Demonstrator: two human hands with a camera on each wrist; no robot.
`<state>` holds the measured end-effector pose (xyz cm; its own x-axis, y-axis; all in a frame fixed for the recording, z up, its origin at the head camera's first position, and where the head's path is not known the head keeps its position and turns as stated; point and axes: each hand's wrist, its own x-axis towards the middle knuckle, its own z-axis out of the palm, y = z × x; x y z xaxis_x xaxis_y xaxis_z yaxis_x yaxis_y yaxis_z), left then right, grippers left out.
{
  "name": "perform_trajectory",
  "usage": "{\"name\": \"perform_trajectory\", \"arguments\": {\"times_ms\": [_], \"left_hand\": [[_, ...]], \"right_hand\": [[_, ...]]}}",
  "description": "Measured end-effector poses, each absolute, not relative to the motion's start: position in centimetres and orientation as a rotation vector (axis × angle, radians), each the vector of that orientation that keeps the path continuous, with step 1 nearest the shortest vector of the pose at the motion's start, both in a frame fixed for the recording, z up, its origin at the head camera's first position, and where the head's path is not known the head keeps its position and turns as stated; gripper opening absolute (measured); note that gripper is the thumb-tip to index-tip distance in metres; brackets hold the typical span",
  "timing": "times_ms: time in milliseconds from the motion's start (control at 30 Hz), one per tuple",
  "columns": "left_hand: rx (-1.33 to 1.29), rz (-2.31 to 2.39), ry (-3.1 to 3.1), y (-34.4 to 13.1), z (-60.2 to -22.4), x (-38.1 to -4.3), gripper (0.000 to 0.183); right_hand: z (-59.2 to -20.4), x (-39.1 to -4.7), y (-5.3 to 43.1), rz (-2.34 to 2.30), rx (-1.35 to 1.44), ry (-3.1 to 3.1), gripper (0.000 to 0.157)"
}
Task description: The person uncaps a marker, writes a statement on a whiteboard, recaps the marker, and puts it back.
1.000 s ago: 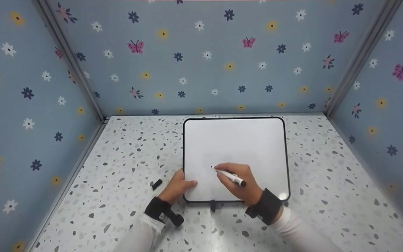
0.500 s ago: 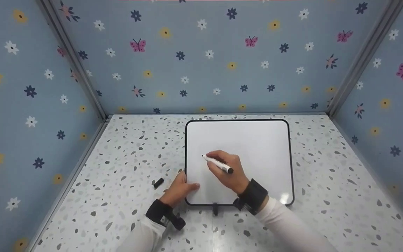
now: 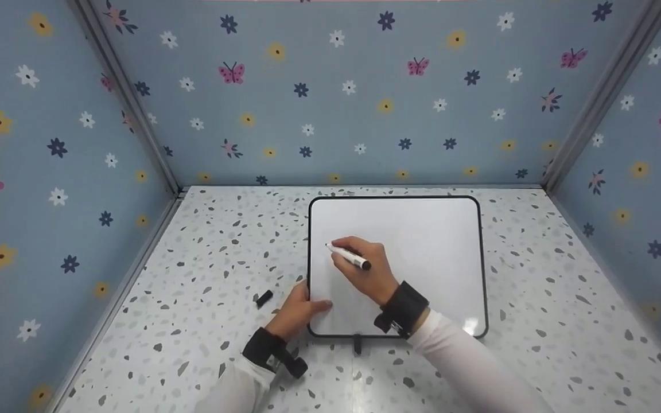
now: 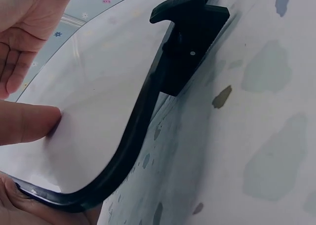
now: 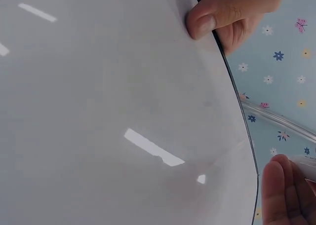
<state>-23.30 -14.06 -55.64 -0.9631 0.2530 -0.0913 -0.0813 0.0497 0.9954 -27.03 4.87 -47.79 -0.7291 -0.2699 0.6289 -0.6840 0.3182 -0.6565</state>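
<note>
A white dry-erase board with a thin black frame lies on the speckled table. My left hand grips its left edge near the front corner. In the left wrist view the thumb presses on the white face, and fingers are under the rim. Between thumb and fingers, my right hand pinches an uncapped white marker with a dark end. Its tip points at the left part of the board; whether it touches is too small to tell. The right wrist view shows part of the marker at its edge.
A black marker cap lies on the table left of the board. At the board's front edge sits a black clip-like piece. Blue walls with flowers and butterflies enclose the back and sides.
My right hand has moved left and away from me over the board, carrying the marker. The left hand keeps its hold on the edge. The whole head view has shifted slightly.
</note>
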Motion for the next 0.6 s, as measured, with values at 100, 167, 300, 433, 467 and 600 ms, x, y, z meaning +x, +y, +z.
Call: {"name": "perform_trajectory", "arguments": {"times_ms": [100,167,300,433,467,600], "left_hand": [[0.183,2.004,2.092,-14.2,-55.7,-23.2,0.062],[0.184,1.998,2.108,-14.3,-55.7,-23.1,0.063],[0.174,1.969,2.138,-14.4,-55.8,-23.3,0.062],[0.162,1.954,2.154,-14.3,-55.7,-23.3,0.064],[0.162,1.954,2.154,-14.3,-55.7,-23.2,0.064],[0.181,1.963,2.138,-14.3,-55.5,-23.2,0.067]], "right_hand": [[-48.0,-27.3,4.6,1.390,0.823,-2.205,0.018],[-48.1,-27.5,4.4,1.387,0.806,-2.219,0.017],[-48.1,-27.8,4.2,1.383,0.792,-2.234,0.013],[-48.2,-28.2,4.0,1.368,0.792,-2.236,0.010],[-48.2,-28.3,4.0,1.363,0.796,-2.232,0.010],[-48.2,-28.5,3.7,1.352,0.818,-2.209,0.008]]}}
